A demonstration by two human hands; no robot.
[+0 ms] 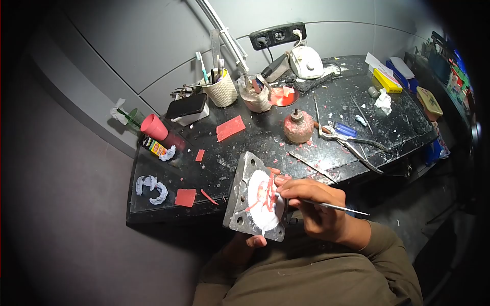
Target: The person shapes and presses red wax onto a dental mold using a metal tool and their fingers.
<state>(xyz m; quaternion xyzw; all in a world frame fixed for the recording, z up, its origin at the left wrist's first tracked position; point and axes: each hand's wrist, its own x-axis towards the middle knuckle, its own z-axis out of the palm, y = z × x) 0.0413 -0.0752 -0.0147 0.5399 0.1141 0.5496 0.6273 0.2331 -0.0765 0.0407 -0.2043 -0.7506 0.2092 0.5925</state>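
A grey metal flask half [236, 204] filled with white plaster [258, 217] is tilted in front of my chest. Red wax strips [269, 191] lie on the plaster. My left hand [256, 240] grips the flask from below, its thumb at the lower edge and most of the hand hidden behind it. A thin metal tool [337, 207] is held in my right hand [319, 201], whose closed fingers reach over the plaster at the wax. The tool's working tip is hidden by the fingers.
On the black table [204, 176] lie red wax sheets [230, 128], pliers [352, 140], a blue lighter [344, 129] and a burner [298, 126]. A textured cup [222, 89] holds brushes. Pink cup [154, 127] and white putty arches [151, 189] are at the left.
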